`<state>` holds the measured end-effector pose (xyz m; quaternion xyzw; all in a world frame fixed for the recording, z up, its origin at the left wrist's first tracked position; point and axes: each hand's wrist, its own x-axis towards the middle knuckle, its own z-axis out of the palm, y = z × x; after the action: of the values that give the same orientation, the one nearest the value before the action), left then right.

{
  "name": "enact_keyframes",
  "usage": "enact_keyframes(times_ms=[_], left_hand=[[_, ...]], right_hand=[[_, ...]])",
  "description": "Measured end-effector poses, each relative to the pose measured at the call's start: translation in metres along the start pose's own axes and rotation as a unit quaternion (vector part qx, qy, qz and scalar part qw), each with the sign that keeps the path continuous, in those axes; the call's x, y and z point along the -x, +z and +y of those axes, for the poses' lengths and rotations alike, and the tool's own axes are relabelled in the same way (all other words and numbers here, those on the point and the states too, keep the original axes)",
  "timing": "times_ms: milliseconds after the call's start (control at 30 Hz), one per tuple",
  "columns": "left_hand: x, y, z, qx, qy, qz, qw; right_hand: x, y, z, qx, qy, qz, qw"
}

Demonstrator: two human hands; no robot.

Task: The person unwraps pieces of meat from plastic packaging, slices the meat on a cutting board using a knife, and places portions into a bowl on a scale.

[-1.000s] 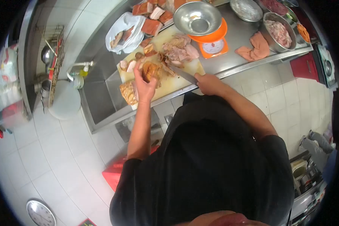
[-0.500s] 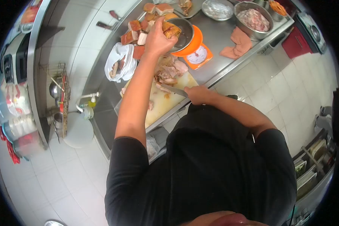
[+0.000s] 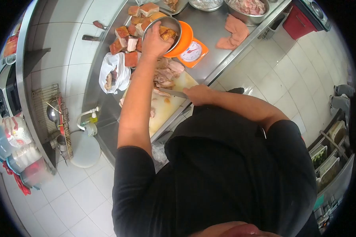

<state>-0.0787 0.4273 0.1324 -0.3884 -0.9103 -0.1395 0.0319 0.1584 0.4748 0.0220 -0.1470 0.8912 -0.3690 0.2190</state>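
Observation:
My left hand reaches into a metal bowl with its fingers closed around a piece of browned meat. The bowl sits on an orange kitchen scale with a round white dial. In my right hand is a knife, its blade lying low over the cutting board, with the tip at some sliced meat. A heap of cut meat covers the far part of the board, partly hidden behind my left forearm.
Blocks of browned pork lie left of the bowl, beside a white plastic bag with meat inside. An orange cloth and a metal bowl of raw meat stand farther right. A tap is at the left.
My left hand has lowered the browned meat from the bowl's upper edge into the bowl. The view has shifted, so the counter appears farther left. My right hand still holds the knife at the board.

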Motion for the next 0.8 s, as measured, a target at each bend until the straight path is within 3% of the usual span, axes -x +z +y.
enact_keyframes(times_ms=[567, 800], left_hand=[[-0.002, -0.005, 0.009, 0.0, -0.009, -0.033, 0.999], [-0.009, -0.003, 0.003, -0.024, -0.066, -0.084, 0.994]], right_hand=[[-0.005, 0.0, -0.002, -0.007, 0.001, -0.027, 1.0], [-0.007, 0.003, 0.001, -0.02, -0.009, -0.013, 1.0]])
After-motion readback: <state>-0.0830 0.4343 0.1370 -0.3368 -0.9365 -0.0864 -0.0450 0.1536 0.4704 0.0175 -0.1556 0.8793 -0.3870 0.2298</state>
